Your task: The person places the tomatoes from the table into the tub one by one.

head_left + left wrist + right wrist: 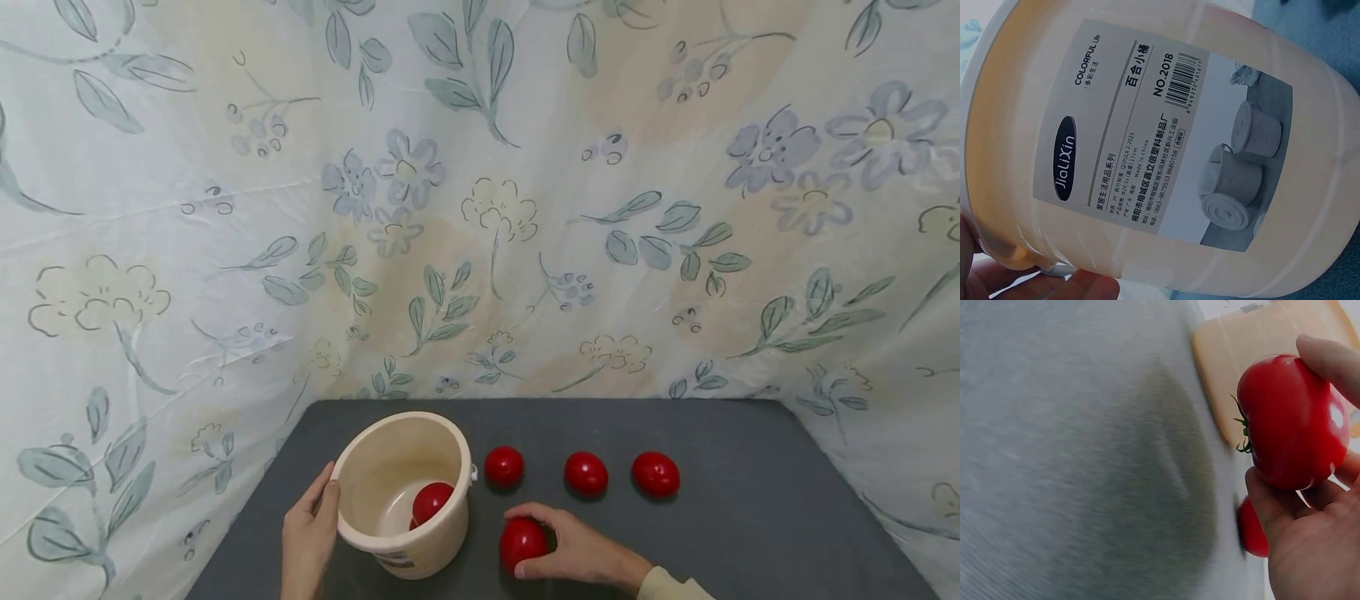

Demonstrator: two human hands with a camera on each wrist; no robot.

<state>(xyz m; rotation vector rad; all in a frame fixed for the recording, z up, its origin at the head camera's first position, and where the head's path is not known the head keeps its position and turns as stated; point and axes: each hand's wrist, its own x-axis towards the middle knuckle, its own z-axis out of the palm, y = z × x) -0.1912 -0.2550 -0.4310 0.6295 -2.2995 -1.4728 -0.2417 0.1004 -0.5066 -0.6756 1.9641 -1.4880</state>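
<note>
A cream plastic bucket [442, 546] stands tilted on the dark table, and my left hand [310, 529] grips its rim on the left side. Inside it lies a red tomato [432, 502], with a bit of more red beneath. To the right of the bucket, my right hand [573, 546] holds another tomato [522, 543] between thumb and fingers. Its green stem [1244, 432] shows in the right wrist view, where the tomato appears lifted off the surface. The left wrist view shows the bucket's printed label [1166, 137], with my left fingers [1079, 286] at the rim.
Three more tomatoes sit in a row beyond my right hand: one near the bucket [504, 467], one in the middle [587, 474] and one at the right [656, 475]. A floral cloth [525, 208] hangs behind and beside the dark table [750, 517].
</note>
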